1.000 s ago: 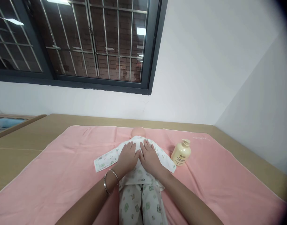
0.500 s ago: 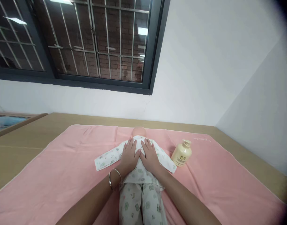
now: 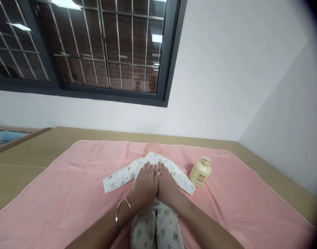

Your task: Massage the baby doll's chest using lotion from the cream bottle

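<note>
A baby doll [image 3: 152, 148] lies on a pink sheet [image 3: 78, 193], its head toward the wall and its arms spread. It wears a white patterned top [image 3: 119, 178] and matching trousers [image 3: 165, 226]. My left hand [image 3: 146, 183], with a silver bangle [image 3: 117, 216] at the wrist, rests with outstretched fingers on the middle of the doll's torso. Beside it and touching it, my right hand [image 3: 167, 185] lies the same way, fingers extended. Both palms are hidden from view. Near the doll's sleeve on the right stands a pale yellow pump bottle [image 3: 200, 172].
The sheet covers a wooden-coloured surface [image 3: 26, 173] that meets a white wall [image 3: 210, 76]. Above is a dark-framed window [image 3: 112, 95] with metal bars. At the far left, a wooden rail [image 3: 23, 140] borders something blue.
Both hands have slid down from the doll's upper chest toward its belly and come closer together, now touching. The bottle and doll stay in place; the view has tilted slightly.
</note>
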`<state>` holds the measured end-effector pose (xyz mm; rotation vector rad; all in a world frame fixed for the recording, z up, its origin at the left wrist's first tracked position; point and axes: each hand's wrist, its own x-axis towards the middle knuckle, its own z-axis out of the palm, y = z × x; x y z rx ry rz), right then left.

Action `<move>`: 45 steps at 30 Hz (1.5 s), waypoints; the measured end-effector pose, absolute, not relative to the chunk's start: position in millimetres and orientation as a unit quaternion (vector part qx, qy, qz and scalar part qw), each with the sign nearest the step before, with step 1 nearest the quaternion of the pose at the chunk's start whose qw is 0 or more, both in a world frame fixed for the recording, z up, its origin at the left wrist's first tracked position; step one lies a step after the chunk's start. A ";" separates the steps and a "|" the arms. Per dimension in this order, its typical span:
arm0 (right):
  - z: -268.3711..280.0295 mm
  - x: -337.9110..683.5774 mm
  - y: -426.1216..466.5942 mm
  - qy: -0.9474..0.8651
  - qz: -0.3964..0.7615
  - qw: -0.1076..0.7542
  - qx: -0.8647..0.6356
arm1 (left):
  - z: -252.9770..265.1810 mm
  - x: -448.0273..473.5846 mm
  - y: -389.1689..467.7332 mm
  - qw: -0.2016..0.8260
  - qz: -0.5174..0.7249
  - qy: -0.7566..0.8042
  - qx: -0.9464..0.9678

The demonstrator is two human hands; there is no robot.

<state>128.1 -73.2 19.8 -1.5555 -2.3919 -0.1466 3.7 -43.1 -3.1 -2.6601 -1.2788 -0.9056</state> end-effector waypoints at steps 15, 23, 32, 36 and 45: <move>23.1 148.0 -41.5 -0.756 0.064 0.195 -0.622 | -0.4 -5.3 -13.5 0.001 -0.265 -0.466 -0.844; 48.5 135.3 -80.1 -0.774 0.083 0.172 -0.603 | 48.4 -20.1 -44.2 0.008 -0.135 -0.382 -0.914; 16.0 151.6 -38.3 -0.757 0.059 0.222 -0.611 | 7.0 -16.3 -1.7 -0.015 -0.239 -0.457 -0.857; 13.7 152.0 -36.8 -0.766 0.038 0.222 -0.602 | 0.4 -9.2 -8.9 -0.005 -0.260 -0.457 -0.851; 45.7 131.2 -78.6 -0.762 0.013 0.160 -0.628 | 51.7 -13.8 -46.1 0.016 -0.183 -0.408 -0.894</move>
